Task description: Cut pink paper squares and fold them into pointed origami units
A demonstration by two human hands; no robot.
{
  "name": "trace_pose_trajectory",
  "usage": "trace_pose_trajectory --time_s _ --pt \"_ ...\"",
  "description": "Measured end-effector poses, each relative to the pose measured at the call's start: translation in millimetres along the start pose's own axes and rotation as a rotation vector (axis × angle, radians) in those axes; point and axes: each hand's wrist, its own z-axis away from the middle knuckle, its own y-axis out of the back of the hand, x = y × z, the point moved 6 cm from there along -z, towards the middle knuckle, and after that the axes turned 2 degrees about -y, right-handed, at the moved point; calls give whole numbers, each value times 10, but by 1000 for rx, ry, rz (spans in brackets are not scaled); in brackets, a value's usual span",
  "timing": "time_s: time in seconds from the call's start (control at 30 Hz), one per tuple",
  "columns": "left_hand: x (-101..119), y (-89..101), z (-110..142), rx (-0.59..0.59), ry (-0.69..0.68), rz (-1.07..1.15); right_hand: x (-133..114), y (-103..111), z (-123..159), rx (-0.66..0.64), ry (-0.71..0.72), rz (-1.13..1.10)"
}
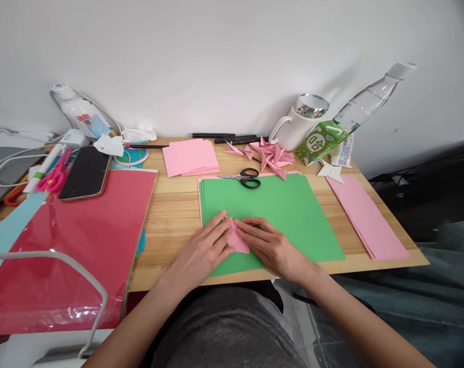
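A small piece of folded pink paper [238, 243] lies on the stack of green paper [293, 214]. From its left side, my left hand [203, 250] grips it, the fingertips pressed along the upper edge and the thumb low on the paper. Opposite, my right hand [276, 248] has its fingers together, pressing on the paper's upper right edge; its thumb is mostly hidden. Black-handled scissors [250, 179] rest at the green stack's far edge. Just behind them is a pile of folded pink paper pieces [276, 154].
Pink square sheets [191, 158] lie at the back, pink strips [370, 220] at right. A white mug [299, 125], green carton [320, 143] and clear bottle [370, 99] stand back right. At left, a phone [85, 174] and pink scissors [55, 176] lie by a red packet [82, 240].
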Motion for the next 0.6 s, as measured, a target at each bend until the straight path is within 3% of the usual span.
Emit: trace_pose_trajectory --time_s 0.6 --pt "68 -30 -19 -98 7 -123 -13 -7 -11 -32 13 34"
